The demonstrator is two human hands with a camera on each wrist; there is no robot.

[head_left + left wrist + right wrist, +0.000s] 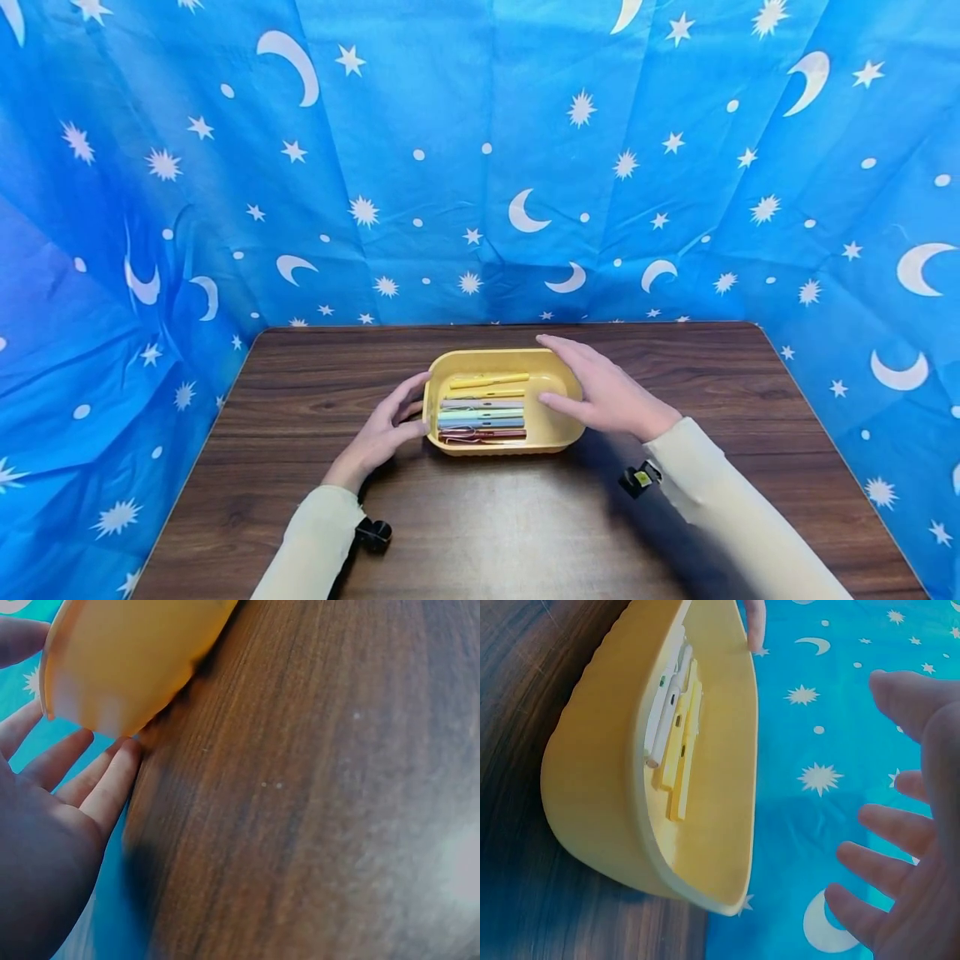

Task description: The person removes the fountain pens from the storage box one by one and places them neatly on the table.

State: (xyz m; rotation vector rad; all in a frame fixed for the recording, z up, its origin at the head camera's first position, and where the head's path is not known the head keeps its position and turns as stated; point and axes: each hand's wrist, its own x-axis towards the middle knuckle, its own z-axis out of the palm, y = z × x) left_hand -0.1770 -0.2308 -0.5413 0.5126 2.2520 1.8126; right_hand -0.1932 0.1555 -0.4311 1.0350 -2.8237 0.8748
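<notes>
A yellow plastic basket (555, 432) with rounded corners stands on the table. Several clip pens (482, 414) lie side by side in its left part: yellow, pale grey, mint green, blue and dark red. At the basket's left end, my left hand (384, 429) has its fingers spread, their tips at the outer wall (135, 667). My right hand (611, 392) is by the right end, fingers extended and thumb apart, with nothing in its grasp. In the right wrist view a gap shows between the right fingers (892, 829) and the basket's rim (755, 750).
The dark wood-grain table (480, 533) extends around the basket. Behind it and at both sides hangs a blue cloth (450, 108) with white moons and stars. A small black device (372, 534) sits at the left wrist, another black device (639, 479) at the right.
</notes>
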